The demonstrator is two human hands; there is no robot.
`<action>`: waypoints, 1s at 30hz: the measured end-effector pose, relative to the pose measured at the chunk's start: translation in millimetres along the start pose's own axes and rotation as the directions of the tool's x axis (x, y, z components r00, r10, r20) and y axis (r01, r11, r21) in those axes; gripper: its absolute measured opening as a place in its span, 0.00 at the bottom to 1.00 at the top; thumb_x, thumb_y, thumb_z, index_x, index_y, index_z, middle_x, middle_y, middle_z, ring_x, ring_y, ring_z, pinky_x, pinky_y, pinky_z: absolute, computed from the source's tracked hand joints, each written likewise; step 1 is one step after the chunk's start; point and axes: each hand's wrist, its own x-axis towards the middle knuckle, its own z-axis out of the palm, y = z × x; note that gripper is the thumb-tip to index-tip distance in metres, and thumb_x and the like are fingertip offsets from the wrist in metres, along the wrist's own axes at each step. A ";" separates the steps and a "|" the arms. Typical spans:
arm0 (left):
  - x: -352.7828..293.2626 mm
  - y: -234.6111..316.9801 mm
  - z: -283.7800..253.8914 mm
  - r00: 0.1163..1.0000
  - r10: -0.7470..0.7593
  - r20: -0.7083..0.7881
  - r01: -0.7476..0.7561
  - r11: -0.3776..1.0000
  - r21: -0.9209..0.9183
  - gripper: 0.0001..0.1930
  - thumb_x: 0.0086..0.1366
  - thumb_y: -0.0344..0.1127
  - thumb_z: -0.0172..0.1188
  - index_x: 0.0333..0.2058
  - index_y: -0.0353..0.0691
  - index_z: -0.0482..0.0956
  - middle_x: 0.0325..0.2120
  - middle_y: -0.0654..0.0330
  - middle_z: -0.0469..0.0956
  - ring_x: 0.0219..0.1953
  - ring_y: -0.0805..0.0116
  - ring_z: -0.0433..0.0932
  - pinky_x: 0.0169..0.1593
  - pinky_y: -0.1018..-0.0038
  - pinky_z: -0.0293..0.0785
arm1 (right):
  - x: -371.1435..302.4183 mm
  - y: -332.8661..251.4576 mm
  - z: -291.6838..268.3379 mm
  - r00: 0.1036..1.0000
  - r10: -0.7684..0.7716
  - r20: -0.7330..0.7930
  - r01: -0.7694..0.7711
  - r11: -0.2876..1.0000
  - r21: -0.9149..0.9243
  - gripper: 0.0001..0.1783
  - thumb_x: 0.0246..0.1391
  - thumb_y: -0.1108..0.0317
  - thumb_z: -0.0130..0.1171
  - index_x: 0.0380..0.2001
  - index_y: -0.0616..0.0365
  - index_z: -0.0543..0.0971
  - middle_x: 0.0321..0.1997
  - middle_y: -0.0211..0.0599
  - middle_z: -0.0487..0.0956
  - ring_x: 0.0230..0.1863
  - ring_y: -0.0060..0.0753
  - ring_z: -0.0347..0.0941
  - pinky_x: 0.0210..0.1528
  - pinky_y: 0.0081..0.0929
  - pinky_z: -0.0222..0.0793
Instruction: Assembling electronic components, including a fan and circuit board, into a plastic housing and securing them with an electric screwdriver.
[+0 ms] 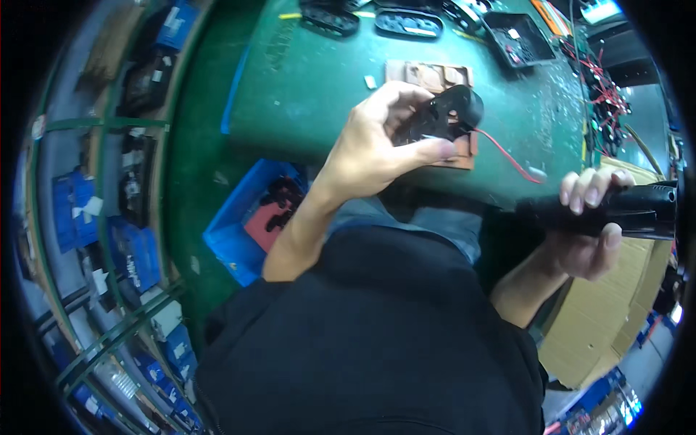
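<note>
My left hand (380, 141) is closed on a black plastic part (451, 116) with a rounded end and holes in it. A red wire (507, 154) runs from this part to the right and ends near a small pale tip. Below the part, a brown fixture block (462, 154) with shaped recesses lies on the green bench, partly covered by the hand. Off to the right, over the bench's near corner, my right hand (591, 243) grips a long black tube-shaped piece (641, 210); its exact kind I cannot make out.
Black molded trays (408, 25) and a black bin of small parts (516, 43) sit at the bench's far side. Red and black wires (605, 98) bunch at the right. A blue crate (239, 217) stands by the bench, a cardboard box (598, 312) at right, shelving (109, 123) at left.
</note>
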 end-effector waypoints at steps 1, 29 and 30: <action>-5.3 -2.4 -6.3 0.999 -0.033 0.033 0.040 0.971 -0.234 0.22 0.62 0.37 0.63 0.48 0.27 0.70 0.40 0.53 0.79 0.42 0.67 0.80 0.48 0.73 0.76 | -1.1 -2.5 -2.8 1.000 0.021 -0.022 -0.022 0.999 -0.041 0.33 0.53 0.56 0.55 0.57 0.65 0.61 0.37 0.37 0.64 0.34 0.27 0.61 0.40 0.27 0.59; -73.2 3.8 -44.1 0.904 -0.280 -0.323 0.091 0.865 -0.494 0.15 0.61 0.26 0.59 0.47 0.27 0.73 0.42 0.47 0.79 0.39 0.60 0.83 0.36 0.70 0.84 | 10.4 44.5 20.2 0.962 0.272 -0.022 -0.273 0.956 -0.105 0.29 0.53 0.63 0.57 0.56 0.65 0.65 0.37 0.40 0.68 0.36 0.29 0.66 0.41 0.28 0.64; -76.0 4.9 -47.8 0.905 -0.285 -0.315 0.094 0.857 -0.507 0.15 0.61 0.26 0.60 0.46 0.28 0.74 0.41 0.48 0.79 0.40 0.60 0.82 0.37 0.70 0.84 | 9.9 45.9 19.6 0.961 0.276 -0.017 -0.276 0.956 -0.103 0.29 0.53 0.63 0.57 0.56 0.65 0.65 0.38 0.40 0.68 0.36 0.29 0.66 0.42 0.28 0.63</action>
